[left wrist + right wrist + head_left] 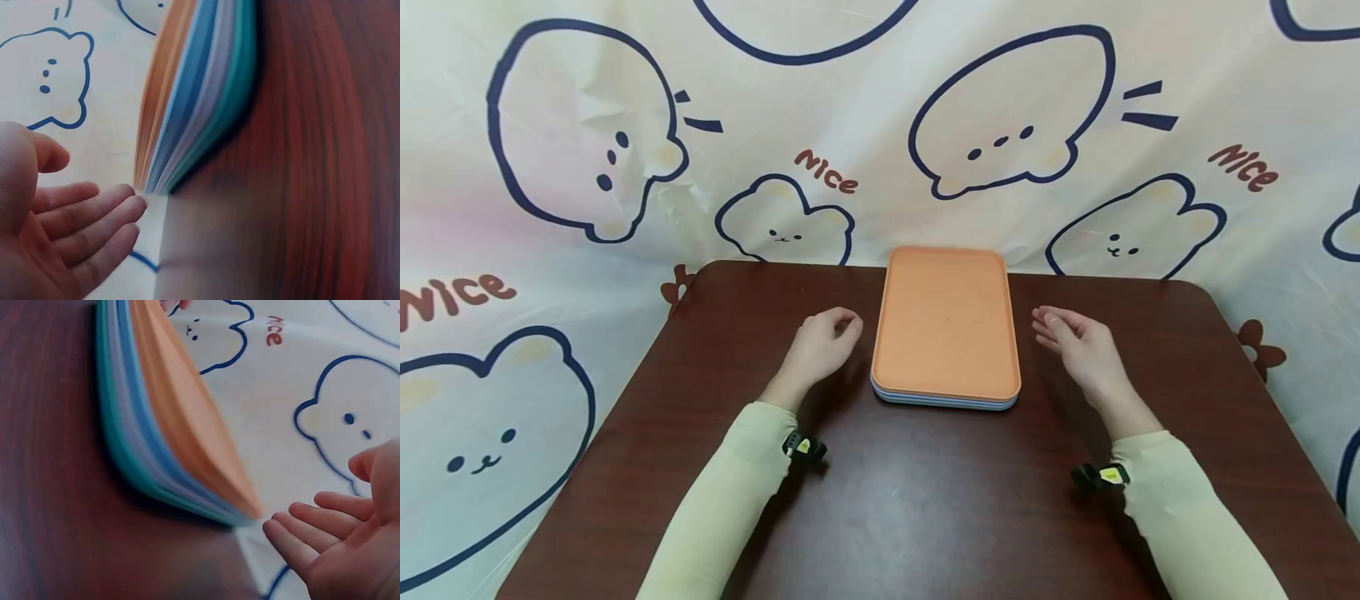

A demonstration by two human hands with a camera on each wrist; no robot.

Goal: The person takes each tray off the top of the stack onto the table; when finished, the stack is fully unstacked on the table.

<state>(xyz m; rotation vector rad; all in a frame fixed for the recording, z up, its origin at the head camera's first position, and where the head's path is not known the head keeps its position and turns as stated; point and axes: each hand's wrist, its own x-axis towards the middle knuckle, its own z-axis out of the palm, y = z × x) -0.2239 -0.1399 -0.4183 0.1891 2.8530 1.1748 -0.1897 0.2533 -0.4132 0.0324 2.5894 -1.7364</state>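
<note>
Left hand (822,346) and right hand (1086,352), fingers loosely extended, flank stacked rectangular orange, blue, lavender and green plastic trays (946,327).

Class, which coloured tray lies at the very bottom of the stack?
The green tray; it is lowest, while the lavender tray, blue tray and orange tray all lie above it.

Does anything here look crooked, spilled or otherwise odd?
Nothing serious: the stacked trays line up neatly on the table, no spill showing. One oddity: the patterned backdrop looks creased, not smooth, at the head view's upper left.
</note>
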